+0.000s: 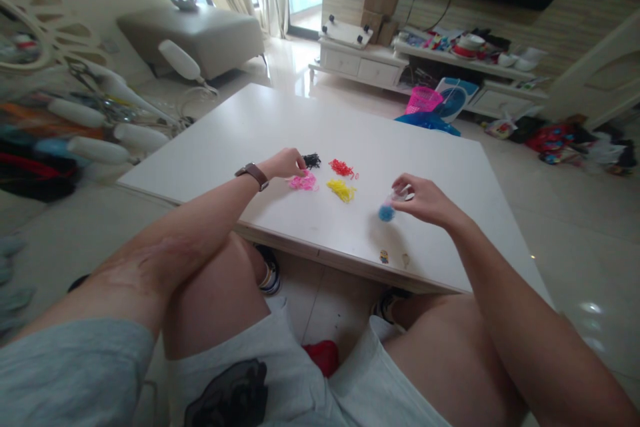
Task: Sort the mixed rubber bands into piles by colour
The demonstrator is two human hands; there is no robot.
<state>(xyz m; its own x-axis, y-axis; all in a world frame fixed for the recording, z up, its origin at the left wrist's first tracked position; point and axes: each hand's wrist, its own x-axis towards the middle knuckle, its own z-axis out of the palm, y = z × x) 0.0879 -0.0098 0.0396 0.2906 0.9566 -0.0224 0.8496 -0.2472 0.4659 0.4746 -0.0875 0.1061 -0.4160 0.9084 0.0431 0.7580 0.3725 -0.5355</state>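
My left hand (287,163), with a watch on its wrist, has its fingers bent down and together at the pile of pink rubber bands (303,181). What its fingertips hold, if anything, is too small to make out. Just behind it is a pile of black bands (312,160). Red bands (341,168) and yellow bands (341,191) lie to its right in separate heaps. My right hand (420,197) pinches the top of a small clear bag with blue bands (386,213) at its bottom, held over the right part of the table.
On the white table (360,140), a small cartoon figure (384,256) and a small pale item (406,259) lie near the front edge. Beyond the table stand a pink basket (423,99) and a low white cabinet (360,67). White padded arms (180,61) reach beside the left edge.
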